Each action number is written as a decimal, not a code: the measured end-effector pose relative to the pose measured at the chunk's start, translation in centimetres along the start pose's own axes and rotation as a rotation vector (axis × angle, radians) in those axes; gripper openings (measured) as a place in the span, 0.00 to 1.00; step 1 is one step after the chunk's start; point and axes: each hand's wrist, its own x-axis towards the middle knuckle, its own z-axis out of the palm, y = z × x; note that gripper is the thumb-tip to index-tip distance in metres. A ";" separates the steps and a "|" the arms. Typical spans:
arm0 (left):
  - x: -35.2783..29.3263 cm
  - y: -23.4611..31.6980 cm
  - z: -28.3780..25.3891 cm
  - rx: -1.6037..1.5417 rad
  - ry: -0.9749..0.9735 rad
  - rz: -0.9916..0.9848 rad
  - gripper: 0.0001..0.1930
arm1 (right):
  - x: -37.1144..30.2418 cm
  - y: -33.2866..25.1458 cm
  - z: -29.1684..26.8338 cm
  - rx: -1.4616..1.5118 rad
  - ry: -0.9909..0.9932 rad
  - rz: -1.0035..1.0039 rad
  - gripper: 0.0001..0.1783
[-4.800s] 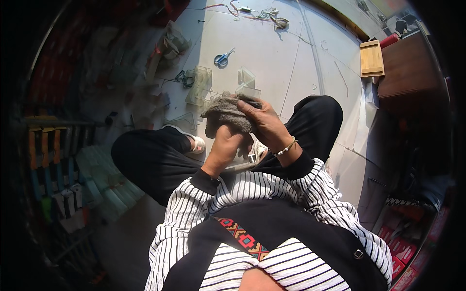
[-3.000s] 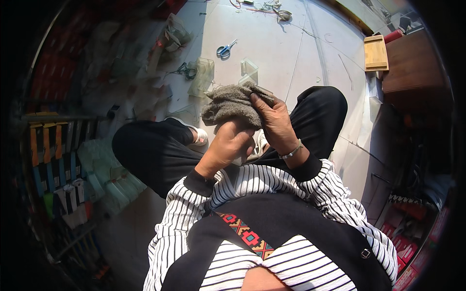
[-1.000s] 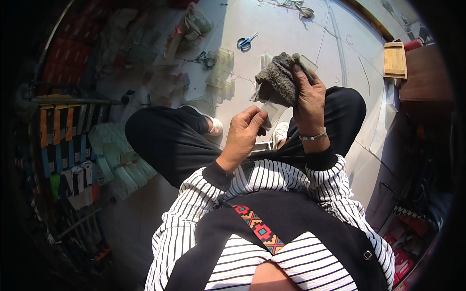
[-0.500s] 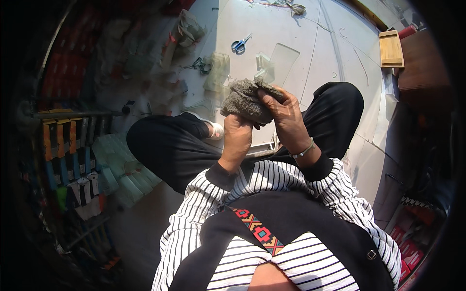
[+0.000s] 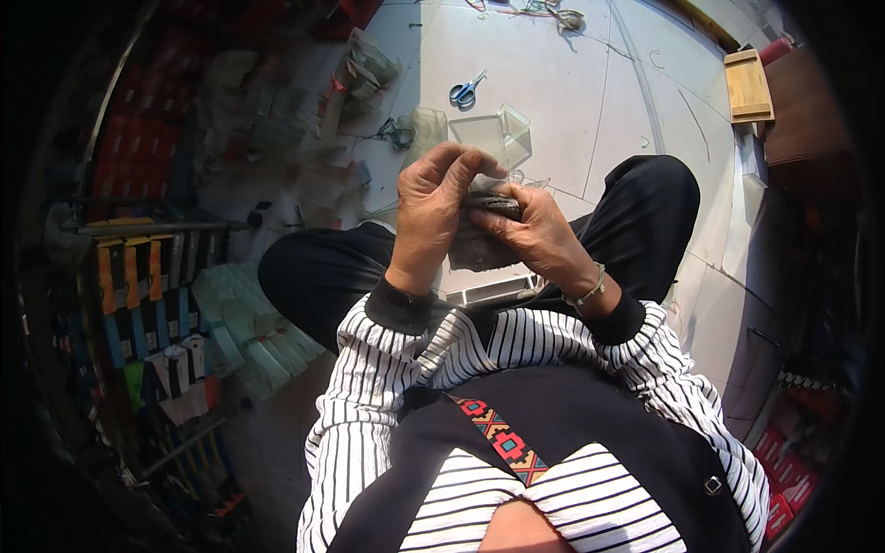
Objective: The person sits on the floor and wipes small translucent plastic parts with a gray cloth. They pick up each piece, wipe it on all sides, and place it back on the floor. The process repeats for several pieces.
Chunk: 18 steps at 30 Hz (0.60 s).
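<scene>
A folded grey cloth (image 5: 484,251) is held between my hands, above the floor and between my bent knees. My right hand (image 5: 546,238) grips its right side, thumb pressed across the upper fold. Raised a little higher on the left, my left hand (image 5: 426,207) has its fingers curled in a pinch at the cloth's top edge. A pale, see-through patch shows by those fingertips; I cannot make out whether it is a separate piece. Just beyond the hands, a clear rectangular box (image 5: 517,135) lies on the floor, with blue-handled scissors (image 5: 466,90) farther off.
Several clear packages (image 5: 253,332) lie at my left, beside a rack of hanging packs (image 5: 138,295). More clear wrapping (image 5: 371,66) is heaped at the far left. A small wooden board (image 5: 748,88) stands at the far right. String and wire bits (image 5: 564,17) lie at the back.
The cloth has come down and been turned, showing a flatter fold. My left hand has moved from below it up to its top edge. My right hand has dropped slightly.
</scene>
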 end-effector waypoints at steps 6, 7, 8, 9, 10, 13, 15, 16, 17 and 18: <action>0.4 -0.2 0.5 -0.104 0.092 -0.045 0.12 | -1.0 0.5 0.8 0.112 0.056 0.029 0.10; 0.4 -0.3 0.3 -0.078 0.119 -0.041 0.12 | -1.1 0.7 0.9 0.073 0.059 0.104 0.09; 0.5 -0.4 0.0 -0.077 0.172 -0.051 0.11 | -1.4 0.9 1.1 0.106 0.017 0.084 0.08; 0.5 -0.5 -0.2 -0.104 0.166 -0.061 0.11 | -1.4 1.2 1.2 0.015 0.018 0.089 0.08; 0.5 -0.7 -0.3 -0.129 0.176 -0.071 0.11 | -1.6 1.4 1.2 -0.023 0.016 0.060 0.10; 0.6 -0.5 -0.8 -0.177 0.166 -0.129 0.10 | -1.8 1.7 1.1 -0.083 0.000 0.030 0.13; 0.8 -0.4 -1.0 -0.177 0.167 -0.189 0.11 | -2.0 1.6 1.0 -0.156 0.045 -0.047 0.13; 0.9 -0.3 -0.9 -0.211 0.180 -0.168 0.11 | -1.9 1.4 0.9 -0.217 0.086 -0.109 0.13; 1.1 -0.4 -0.8 -0.238 0.210 -0.151 0.11 | -1.9 1.3 0.9 -0.273 0.108 -0.183 0.13; 1.2 -0.4 -0.7 -0.276 0.231 -0.123 0.12 | -1.7 1.0 0.9 -0.366 0.179 -0.219 0.12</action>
